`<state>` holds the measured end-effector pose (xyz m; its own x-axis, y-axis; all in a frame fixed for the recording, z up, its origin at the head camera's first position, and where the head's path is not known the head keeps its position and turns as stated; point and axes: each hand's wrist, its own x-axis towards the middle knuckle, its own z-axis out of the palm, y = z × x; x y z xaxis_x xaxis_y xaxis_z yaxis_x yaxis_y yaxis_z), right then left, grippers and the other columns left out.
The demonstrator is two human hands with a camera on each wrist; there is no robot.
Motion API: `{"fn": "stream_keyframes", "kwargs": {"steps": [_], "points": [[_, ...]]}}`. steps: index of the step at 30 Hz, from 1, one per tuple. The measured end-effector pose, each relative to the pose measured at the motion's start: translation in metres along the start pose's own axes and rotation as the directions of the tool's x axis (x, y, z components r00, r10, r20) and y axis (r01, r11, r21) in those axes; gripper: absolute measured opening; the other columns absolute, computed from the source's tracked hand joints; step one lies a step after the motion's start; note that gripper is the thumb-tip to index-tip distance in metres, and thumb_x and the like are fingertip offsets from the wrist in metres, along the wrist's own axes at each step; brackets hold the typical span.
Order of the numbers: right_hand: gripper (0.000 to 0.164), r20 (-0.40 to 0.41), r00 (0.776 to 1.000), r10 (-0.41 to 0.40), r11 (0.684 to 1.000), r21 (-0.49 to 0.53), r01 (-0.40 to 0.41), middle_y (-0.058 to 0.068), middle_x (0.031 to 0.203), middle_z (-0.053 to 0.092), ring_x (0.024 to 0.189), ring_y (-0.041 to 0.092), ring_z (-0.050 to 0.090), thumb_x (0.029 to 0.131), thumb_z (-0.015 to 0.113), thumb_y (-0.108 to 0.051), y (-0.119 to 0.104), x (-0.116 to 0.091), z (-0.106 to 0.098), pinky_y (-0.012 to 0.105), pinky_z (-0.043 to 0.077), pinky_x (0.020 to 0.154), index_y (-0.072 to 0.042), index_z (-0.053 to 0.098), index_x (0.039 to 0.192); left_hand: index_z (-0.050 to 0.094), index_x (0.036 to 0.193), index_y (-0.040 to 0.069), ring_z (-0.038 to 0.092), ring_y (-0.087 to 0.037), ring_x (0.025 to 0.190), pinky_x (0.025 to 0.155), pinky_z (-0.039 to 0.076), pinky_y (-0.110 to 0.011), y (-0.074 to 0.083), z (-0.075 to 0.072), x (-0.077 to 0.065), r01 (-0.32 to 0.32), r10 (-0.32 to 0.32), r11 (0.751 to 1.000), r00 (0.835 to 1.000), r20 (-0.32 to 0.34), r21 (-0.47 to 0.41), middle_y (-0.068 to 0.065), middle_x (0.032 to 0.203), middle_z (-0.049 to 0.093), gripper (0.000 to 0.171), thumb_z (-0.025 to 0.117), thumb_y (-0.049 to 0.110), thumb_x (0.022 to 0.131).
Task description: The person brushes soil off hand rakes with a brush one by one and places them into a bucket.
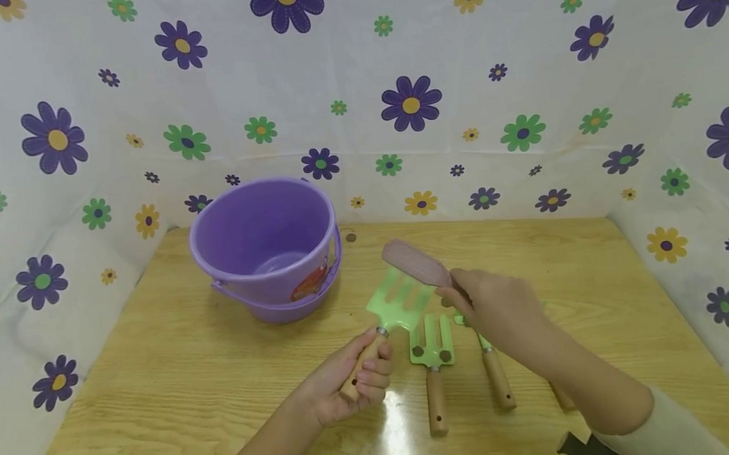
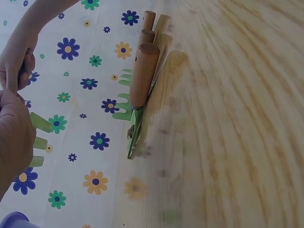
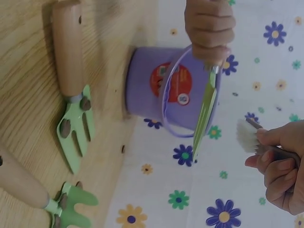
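Note:
My left hand point(image 1: 349, 381) grips the wooden handle of a light green hand fork point(image 1: 397, 312), its tines raised off the table. In my right hand point(image 1: 501, 309) is a brownish scrub brush point(image 1: 417, 262), held over the tine ends. White bristles of the brush point(image 3: 247, 137) show in the right wrist view, apart from the fork there. Below the hands a second green hand fork point(image 1: 436, 397) lies on the table with small brown lumps point(image 1: 417, 351) on it. Beside it lies another wooden-handled green tool point(image 1: 498, 379), its head partly hidden by my right hand.
A purple bucket point(image 1: 268, 289) stands upright at the back left, its handle hanging down in front. Another wooden handle point(image 1: 561, 396) shows under my right forearm. A black object point(image 1: 587, 448) is at the near edge. Flowered cloth point(image 1: 355, 68) surrounds the wooden table point(image 1: 211, 376).

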<state>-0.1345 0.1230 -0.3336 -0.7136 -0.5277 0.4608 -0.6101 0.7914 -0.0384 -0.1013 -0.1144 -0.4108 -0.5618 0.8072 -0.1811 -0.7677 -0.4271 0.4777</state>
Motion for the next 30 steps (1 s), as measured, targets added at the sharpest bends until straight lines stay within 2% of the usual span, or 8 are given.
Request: {"fn": "stream_keyframes", "kwargs": {"steps": [3, 6, 10, 12, 17, 24, 28, 30], "points": [[0.032, -0.049, 0.997, -0.058, 0.998, 0.005, 0.059, -0.005, 0.052, 0.045, 0.043, 0.002, 0.029, 0.092, 0.060, -0.029, -0.006, -0.002, -0.002, 0.013, 0.019, 0.037, -0.010, 0.053, 0.069, 0.055, 0.081, 0.018, 0.042, 0.004, 0.048, 0.045, 0.032, -0.005, 0.000, 0.000, 0.001, 0.001, -0.001, 1.000, 1.000, -0.012, -0.003, 0.013, 0.060, 0.045, 0.039, 0.033, 0.042, 0.102], [0.044, -0.107, 0.988, -0.113, 0.993, 0.009, 0.115, -0.004, 0.053, 0.049, 0.043, 0.001, 0.030, 0.100, 0.043, -0.040, -0.011, -0.004, -0.002, 0.012, 0.018, 0.037, -0.008, 0.054, 0.071, 0.054, 0.081, 0.018, 0.042, 0.004, 0.047, 0.044, 0.032, -0.005, 0.001, 0.001, 0.002, -0.001, 0.001, 1.000, 1.000, -0.018, -0.002, 0.013, 0.060, 0.044, 0.039, 0.033, 0.042, 0.102], [0.058, -0.145, 0.979, -0.144, 0.989, 0.010, 0.147, -0.004, 0.053, 0.050, 0.043, 0.001, 0.031, 0.101, 0.024, -0.046, -0.015, -0.007, -0.001, 0.010, 0.016, 0.037, -0.007, 0.055, 0.071, 0.054, 0.080, 0.019, 0.042, 0.005, 0.047, 0.044, 0.032, -0.006, 0.000, 0.001, 0.003, 0.004, -0.004, 1.000, 1.000, -0.026, 0.015, 0.014, 0.060, 0.044, 0.039, 0.031, 0.042, 0.102], [0.058, -0.147, 0.978, -0.151, 0.988, 0.006, 0.154, -0.004, 0.053, 0.050, 0.043, 0.001, 0.032, 0.101, 0.024, -0.045, -0.017, -0.009, 0.000, 0.009, 0.017, 0.037, -0.007, 0.056, 0.071, 0.053, 0.080, 0.019, 0.042, 0.005, 0.047, 0.044, 0.032, -0.006, 0.000, 0.001, 0.004, 0.007, -0.006, 1.000, 1.000, -0.029, 0.019, 0.014, 0.060, 0.044, 0.040, 0.029, 0.042, 0.103], [0.048, -0.134, 0.977, -0.164, 0.986, 0.012, 0.168, -0.002, 0.057, 0.057, 0.043, 0.001, 0.037, 0.101, 0.038, -0.040, -0.019, -0.010, 0.005, 0.009, 0.022, 0.037, -0.005, 0.060, 0.076, 0.053, 0.080, 0.018, 0.042, 0.005, 0.047, 0.044, 0.032, -0.005, 0.001, 0.001, 0.004, 0.001, -0.001, 1.000, 0.999, -0.037, 0.004, 0.013, 0.060, 0.044, 0.042, 0.028, 0.042, 0.103], [0.050, -0.086, 0.982, -0.166, 0.986, 0.002, 0.167, -0.005, 0.055, 0.049, 0.043, 0.000, 0.034, 0.102, 0.032, -0.041, -0.022, -0.015, 0.012, 0.008, 0.019, 0.037, -0.007, 0.056, 0.073, 0.052, 0.080, 0.018, 0.043, 0.004, 0.047, 0.045, 0.033, -0.005, 0.002, 0.003, 0.006, -0.011, 0.012, 1.000, 0.998, -0.058, 0.019, 0.013, 0.060, 0.044, 0.040, 0.030, 0.042, 0.103], [0.039, -0.036, 0.985, -0.167, 0.986, -0.013, 0.167, -0.004, 0.058, 0.054, 0.043, 0.000, 0.038, 0.099, 0.047, -0.036, -0.023, -0.018, 0.013, 0.007, 0.021, 0.036, -0.007, 0.057, 0.074, 0.052, 0.081, 0.017, 0.043, 0.004, 0.047, 0.045, 0.033, -0.006, 0.002, 0.004, 0.006, -0.012, 0.013, 1.000, 0.998, -0.058, 0.011, 0.013, 0.060, 0.044, 0.042, 0.027, 0.042, 0.103], [0.039, -0.018, 0.986, -0.165, 0.986, -0.025, 0.165, -0.004, 0.057, 0.052, 0.043, 0.000, 0.037, 0.099, 0.046, -0.036, -0.024, -0.019, 0.015, 0.007, 0.021, 0.036, -0.008, 0.056, 0.074, 0.052, 0.081, 0.017, 0.043, 0.004, 0.047, 0.045, 0.033, -0.006, 0.002, 0.005, 0.007, -0.015, 0.016, 1.000, 0.998, -0.057, 0.005, 0.013, 0.060, 0.044, 0.041, 0.028, 0.041, 0.103]]}}
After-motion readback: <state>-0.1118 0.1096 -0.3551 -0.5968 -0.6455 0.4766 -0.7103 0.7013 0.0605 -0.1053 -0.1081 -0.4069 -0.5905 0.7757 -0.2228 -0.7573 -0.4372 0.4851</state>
